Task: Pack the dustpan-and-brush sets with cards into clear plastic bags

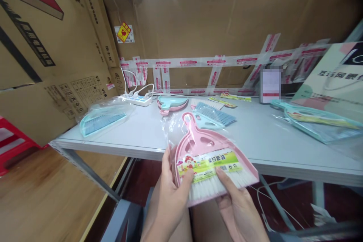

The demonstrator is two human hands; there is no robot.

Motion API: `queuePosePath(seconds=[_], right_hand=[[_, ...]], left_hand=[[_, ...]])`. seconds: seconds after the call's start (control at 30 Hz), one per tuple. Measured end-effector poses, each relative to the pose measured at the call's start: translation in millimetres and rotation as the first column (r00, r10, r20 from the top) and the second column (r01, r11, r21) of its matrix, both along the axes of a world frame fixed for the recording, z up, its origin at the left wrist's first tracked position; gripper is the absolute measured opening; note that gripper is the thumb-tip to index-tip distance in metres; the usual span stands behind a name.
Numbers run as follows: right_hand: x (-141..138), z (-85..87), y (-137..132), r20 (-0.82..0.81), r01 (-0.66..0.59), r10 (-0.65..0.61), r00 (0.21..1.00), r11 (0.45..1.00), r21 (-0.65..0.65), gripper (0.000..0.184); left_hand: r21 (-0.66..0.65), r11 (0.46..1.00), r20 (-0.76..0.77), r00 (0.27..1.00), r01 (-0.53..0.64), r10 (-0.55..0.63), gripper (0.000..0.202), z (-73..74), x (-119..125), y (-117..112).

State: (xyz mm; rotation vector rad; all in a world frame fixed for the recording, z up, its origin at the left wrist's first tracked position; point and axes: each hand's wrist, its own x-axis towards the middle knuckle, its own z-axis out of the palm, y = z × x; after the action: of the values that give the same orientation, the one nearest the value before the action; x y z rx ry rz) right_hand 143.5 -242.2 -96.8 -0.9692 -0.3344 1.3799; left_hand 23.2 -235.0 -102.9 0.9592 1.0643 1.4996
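A pink dustpan and brush set (215, 141) in a clear plastic bag is held over my lap, at the table's front edge. A green and yellow paper label lies across its white bristles. My left hand (176, 185) grips the set's left side, thumb on the label. From below right, my right hand (238, 196) pinches its lower edge, thumb on the bristles near the label. The other fingers of both hands are partly hidden behind the set. Just beyond it on the table lie a blue brush (214, 115) and a blue dustpan stacked on a pink one (171, 102).
The grey table (141, 132) carries a bagged blue set (103, 119) at left and another (320, 121) at right. A power strip (140, 100), loose labels (227, 100) and an upright phone (270, 85) stand toward the back. Large cardboard boxes (193, 22) wall the rear and left.
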Motion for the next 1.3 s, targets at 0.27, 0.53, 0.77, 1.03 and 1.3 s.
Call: queuePosePath(seconds=[0.27, 0.53, 0.77, 1.03, 1.3], right_hand=[[13, -2.1, -1, 0.091, -0.143, 0.142, 0.986, 0.990, 0.004, 0.066], [54, -8.4, 14, 0.458, 0.050, -0.128, 0.880, 0.983, 0.178, 0.043], [53, 26.0, 3, 0.398, -0.110, 0.081, 0.914, 0.993, 0.050, 0.069], [46, 37.7, 10, 0.294, -0.341, 0.344, 0.892, 0.938, -0.064, 0.062], [51, 44.6, 23, 0.252, -0.405, 0.439, 0.862, 0.897, -0.179, 0.051]], left_hand=[[-0.045, 0.998, 0.174, 0.984, 0.037, -0.029, 0.062, 14.3, -8, 6], [-0.092, 0.994, 0.243, 0.970, 0.055, -0.032, 0.067, 19.6, -19, 5], [-0.096, 0.989, 0.216, 0.972, 0.115, -0.092, 0.063, 26.9, -21, 1], [-0.076, 0.984, 0.182, 0.972, 0.161, -0.145, 0.062, 30.8, -20, -1], [-0.109, 0.961, 0.016, 0.967, 0.253, -0.253, 0.092, 42.1, -36, 10]])
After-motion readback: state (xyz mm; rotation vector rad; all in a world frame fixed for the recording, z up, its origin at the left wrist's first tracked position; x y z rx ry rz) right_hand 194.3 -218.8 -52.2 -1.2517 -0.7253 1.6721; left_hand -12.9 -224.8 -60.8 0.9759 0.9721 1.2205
